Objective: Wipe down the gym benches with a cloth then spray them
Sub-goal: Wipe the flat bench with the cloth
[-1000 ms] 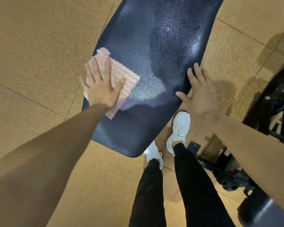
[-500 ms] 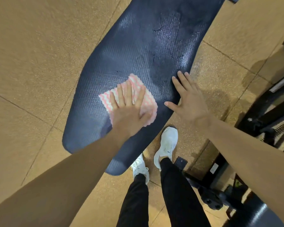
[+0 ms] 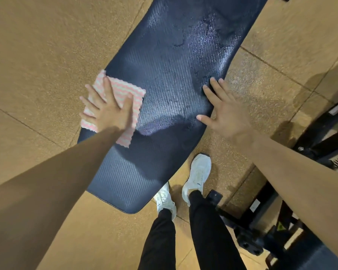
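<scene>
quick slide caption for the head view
Left hand presses a pink striped cloth onto the bench pad; right hand rests open on its opposite edge.

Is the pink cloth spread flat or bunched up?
Spread flat. The cloth lies as an open square under the left hand, whose straight fingers press it on the bench edge.

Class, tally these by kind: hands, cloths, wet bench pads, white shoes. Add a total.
Hands: 2 (left hand, right hand)
Cloths: 1 (pink cloth)
Wet bench pads: 1 (bench pad)
White shoes: 2 (left shoe, right shoe)
Total: 6
</scene>
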Tool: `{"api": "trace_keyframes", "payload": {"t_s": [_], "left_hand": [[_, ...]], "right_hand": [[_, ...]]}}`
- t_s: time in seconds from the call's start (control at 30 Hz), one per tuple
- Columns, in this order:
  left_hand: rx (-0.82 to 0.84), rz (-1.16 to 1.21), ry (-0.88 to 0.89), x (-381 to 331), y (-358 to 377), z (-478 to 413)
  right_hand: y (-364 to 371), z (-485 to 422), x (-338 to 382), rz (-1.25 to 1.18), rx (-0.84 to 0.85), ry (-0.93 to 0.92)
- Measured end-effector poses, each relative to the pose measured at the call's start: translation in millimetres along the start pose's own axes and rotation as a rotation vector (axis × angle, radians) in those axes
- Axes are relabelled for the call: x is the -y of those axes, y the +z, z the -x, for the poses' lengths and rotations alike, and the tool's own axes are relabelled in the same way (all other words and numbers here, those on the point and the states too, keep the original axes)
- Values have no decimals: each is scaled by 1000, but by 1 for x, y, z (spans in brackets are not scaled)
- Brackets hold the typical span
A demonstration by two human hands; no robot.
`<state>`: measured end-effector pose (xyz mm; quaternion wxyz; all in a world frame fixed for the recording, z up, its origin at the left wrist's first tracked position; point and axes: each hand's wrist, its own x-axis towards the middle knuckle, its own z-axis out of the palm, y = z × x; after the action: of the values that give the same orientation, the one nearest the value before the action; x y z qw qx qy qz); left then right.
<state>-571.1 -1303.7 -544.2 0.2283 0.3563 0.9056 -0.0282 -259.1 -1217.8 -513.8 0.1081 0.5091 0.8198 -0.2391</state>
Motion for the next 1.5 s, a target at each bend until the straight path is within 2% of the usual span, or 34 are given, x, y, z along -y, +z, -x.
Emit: {"api": "trace_keyframes", "payload": {"t_s": [0.1, 0.23, 0.37, 0.5, 0.67, 0.73, 0.93, 1.13, 1.23, 1.37, 1.5], "left_hand": [[-50, -48, -12, -23, 11, 6], [6, -138, 186, -51, 31, 44], [107, -131, 347, -76, 50, 100], [181, -235, 496, -71, 71, 144], [260, -303, 592, -49, 61, 147], [276, -299, 550, -41, 50, 135], [211, -153, 107, -44, 14, 48], [70, 3, 35, -98, -7, -26], [49, -83, 172, -107, -7, -38], [66, -202, 470, -113, 2, -20], [119, -234, 564, -122, 27, 25]], "right_hand": [[2, 0, -2, -70, 6, -11], [4, -1, -7, -130, -20, -45], [-2, -1, -8, -83, -6, -59], [-6, -3, -15, -41, 41, -85], [-12, -1, -18, 6, 69, -103], [-15, -1, -16, 15, 84, -99], [-16, -3, -17, 71, 101, -111], [-19, -5, -14, 47, 118, -90], [-21, -7, -17, 32, 116, -96], [-28, -12, -20, 29, 84, -106], [-37, -25, -30, 50, 90, -81]]}}
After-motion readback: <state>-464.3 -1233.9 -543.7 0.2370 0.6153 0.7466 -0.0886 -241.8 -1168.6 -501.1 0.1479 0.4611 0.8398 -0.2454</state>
